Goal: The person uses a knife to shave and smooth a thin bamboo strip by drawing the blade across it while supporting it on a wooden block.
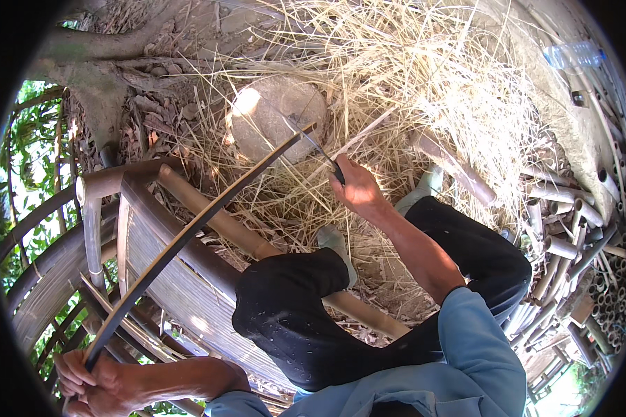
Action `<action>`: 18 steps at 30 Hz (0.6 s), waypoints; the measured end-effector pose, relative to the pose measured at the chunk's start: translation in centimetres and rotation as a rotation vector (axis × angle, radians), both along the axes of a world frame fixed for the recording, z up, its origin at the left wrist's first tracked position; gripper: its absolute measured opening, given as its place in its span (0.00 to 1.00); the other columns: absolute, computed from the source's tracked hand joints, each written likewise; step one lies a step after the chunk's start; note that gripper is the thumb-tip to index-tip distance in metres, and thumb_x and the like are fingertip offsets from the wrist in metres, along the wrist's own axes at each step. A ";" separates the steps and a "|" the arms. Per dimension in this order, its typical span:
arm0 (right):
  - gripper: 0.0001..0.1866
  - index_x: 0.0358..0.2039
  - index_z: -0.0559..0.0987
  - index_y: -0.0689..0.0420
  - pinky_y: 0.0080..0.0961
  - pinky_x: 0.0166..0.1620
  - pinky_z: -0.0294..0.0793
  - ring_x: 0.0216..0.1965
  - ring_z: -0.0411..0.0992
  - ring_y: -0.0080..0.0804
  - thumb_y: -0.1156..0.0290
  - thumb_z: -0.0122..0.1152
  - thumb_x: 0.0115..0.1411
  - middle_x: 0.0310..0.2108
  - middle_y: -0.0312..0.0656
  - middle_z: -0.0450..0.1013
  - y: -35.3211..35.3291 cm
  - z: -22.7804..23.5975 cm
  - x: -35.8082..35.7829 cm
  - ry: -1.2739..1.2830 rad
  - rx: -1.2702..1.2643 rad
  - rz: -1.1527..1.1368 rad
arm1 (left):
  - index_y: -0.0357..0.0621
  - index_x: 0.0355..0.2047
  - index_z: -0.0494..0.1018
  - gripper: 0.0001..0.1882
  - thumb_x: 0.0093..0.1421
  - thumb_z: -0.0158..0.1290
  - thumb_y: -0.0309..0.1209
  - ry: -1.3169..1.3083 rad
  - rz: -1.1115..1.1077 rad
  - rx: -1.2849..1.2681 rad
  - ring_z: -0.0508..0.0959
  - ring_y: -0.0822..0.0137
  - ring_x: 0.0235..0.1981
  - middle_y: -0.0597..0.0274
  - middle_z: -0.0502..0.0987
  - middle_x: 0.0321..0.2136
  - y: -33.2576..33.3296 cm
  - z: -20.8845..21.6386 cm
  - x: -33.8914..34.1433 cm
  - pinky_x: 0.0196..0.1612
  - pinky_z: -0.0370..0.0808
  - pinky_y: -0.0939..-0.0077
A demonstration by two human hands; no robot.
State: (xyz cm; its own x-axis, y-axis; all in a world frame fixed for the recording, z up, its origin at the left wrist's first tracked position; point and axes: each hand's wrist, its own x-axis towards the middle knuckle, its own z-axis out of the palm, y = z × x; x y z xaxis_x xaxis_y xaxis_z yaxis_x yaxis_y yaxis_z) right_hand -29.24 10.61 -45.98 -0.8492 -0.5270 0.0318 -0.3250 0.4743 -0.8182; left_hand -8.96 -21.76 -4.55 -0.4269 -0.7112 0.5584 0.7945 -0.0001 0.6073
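A long, narrow bamboo strip [191,229], dark on one face and pale along its edge, slants from the lower left up to the middle. My left hand [94,386] is closed around its lower end. In my right hand [359,186] is a knife [318,146] with a black handle, its thin blade crossing the strip close to the far tip. Whether the blade bites into the strip or only rests against it, I cannot tell. Beyond the tip lies a round, flat-topped block [285,111] among the straw.
Loose straw [424,83] covers much of the ground. A bamboo bench [181,271] is under and left of my legs. One short log [455,167] lies right of my feet. Stacked bamboo tubes [570,229] and a clear plastic bottle [574,55] line the right side; tree roots [104,62] spread at far left.
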 end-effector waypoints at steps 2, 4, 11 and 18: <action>0.15 0.43 0.67 0.60 0.47 0.31 0.74 0.29 0.75 0.55 0.71 0.63 0.61 0.25 0.54 0.72 0.4 0.0 -0.1 -0.091 0.049 0.012 | 0.49 0.21 0.57 0.18 0.61 0.46 0.45 -0.005 -0.004 -0.024 0.49 0.72 0.16 0.70 0.51 0.15 -0.1 -0.4 -0.5 0.16 0.48 0.77; 0.14 0.42 0.67 0.60 0.47 0.31 0.73 0.29 0.75 0.56 0.71 0.63 0.62 0.25 0.55 0.72 0.6 -0.3 -0.8 -0.094 0.020 0.018 | 0.48 0.23 0.59 0.18 0.62 0.47 0.44 0.004 0.032 -0.076 0.50 0.73 0.16 0.71 0.52 0.16 0.6 -0.4 -1.4 0.15 0.48 0.78; 0.14 0.43 0.67 0.60 0.49 0.33 0.74 0.28 0.75 0.59 0.70 0.62 0.63 0.25 0.57 0.73 0.9 -1.7 -1.3 -0.200 0.091 -0.003 | 0.49 0.23 0.59 0.16 0.60 0.47 0.44 0.023 -0.002 -0.050 0.51 0.72 0.18 0.70 0.54 0.18 -2.9 -0.9 0.6 0.19 0.49 0.75; 0.16 0.45 0.67 0.61 0.49 0.30 0.72 0.27 0.74 0.58 0.69 0.61 0.64 0.23 0.56 0.72 0.2 -3.1 0.6 -0.163 0.085 0.007 | 0.37 0.36 0.65 0.10 0.71 0.45 0.32 -0.796 0.778 -0.106 0.74 0.59 0.39 0.51 0.72 0.33 -6.6 -9.5 7.0 0.52 0.76 0.61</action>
